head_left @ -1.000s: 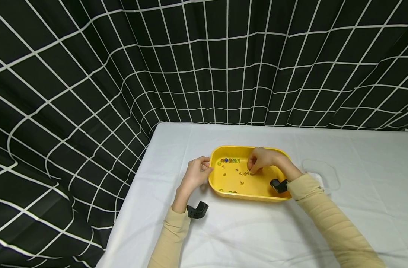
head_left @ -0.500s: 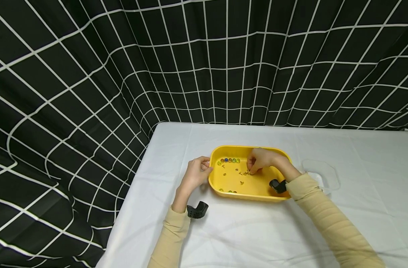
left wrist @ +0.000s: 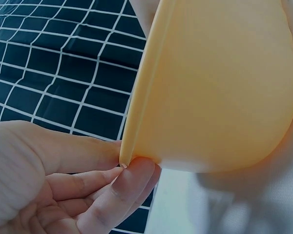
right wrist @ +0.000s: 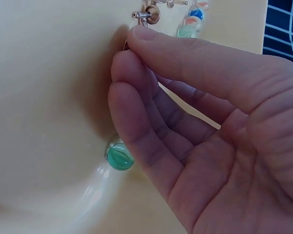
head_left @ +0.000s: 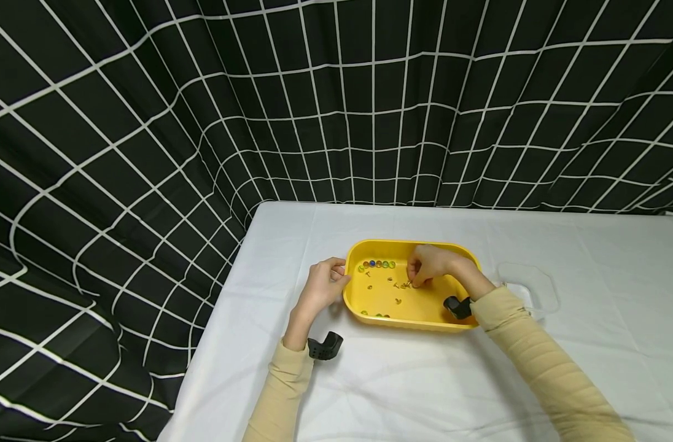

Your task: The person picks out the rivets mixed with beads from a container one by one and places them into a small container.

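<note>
My left hand (head_left: 322, 283) pinches the left rim of a yellow plastic tub (head_left: 377, 298), thumb on one side and fingers on the other, as the left wrist view shows. Inside the tub, my right hand (head_left: 429, 263) holds a small round-headed gold pin between thumb and forefinger; only a sliver of its edge shows. Right beside those fingertips lie more gold pins (right wrist: 152, 14), with others scattered over the tub floor. Several glass marbles (head_left: 379, 264) form a row along the far wall. In the right wrist view a green marble (right wrist: 120, 157) sits behind the fingers.
A clear plastic box (head_left: 527, 276) stands right of the tub, partly behind the right sleeve. A few marbles (head_left: 379, 315) lie along the tub's near wall. White cloth (head_left: 403, 380) covers the table; a black gridded curtain (head_left: 392, 123) hangs behind it and at the left.
My right hand stays at the gold pins with only a very slight shift of its wrist. The left hand and the tub keep their places.
</note>
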`<state>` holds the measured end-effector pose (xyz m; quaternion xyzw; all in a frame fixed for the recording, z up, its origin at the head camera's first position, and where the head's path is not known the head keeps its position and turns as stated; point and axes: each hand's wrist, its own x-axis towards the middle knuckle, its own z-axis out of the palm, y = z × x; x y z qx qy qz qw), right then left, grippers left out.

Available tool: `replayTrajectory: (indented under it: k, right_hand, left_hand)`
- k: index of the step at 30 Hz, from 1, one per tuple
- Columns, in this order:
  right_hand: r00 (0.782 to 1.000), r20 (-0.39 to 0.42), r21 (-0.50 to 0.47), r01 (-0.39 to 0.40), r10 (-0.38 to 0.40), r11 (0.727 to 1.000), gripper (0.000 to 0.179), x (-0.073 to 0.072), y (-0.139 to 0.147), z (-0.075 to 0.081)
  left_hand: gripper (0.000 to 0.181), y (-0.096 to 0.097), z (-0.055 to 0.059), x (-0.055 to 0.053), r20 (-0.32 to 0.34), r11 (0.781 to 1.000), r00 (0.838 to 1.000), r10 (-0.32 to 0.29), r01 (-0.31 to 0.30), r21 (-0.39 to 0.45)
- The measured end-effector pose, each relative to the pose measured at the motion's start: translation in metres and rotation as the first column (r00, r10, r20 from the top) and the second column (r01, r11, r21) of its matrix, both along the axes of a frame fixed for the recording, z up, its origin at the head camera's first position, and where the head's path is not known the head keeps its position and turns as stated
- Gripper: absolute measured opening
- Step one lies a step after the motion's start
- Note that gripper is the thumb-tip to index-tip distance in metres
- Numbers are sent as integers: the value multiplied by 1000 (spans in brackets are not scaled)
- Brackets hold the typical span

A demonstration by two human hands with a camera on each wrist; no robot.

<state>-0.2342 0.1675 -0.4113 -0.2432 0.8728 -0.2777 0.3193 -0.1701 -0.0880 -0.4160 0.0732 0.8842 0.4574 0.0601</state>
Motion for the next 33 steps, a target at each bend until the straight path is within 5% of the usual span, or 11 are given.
replayTrajectory:
  k: [33]
  right_hand:
    - [998, -43, -29, 33, -34, 999, 7, 7, 13, 10]
  left_hand:
    - [32, -2, 3, 3, -27, 1000, 999, -26, 26, 18]
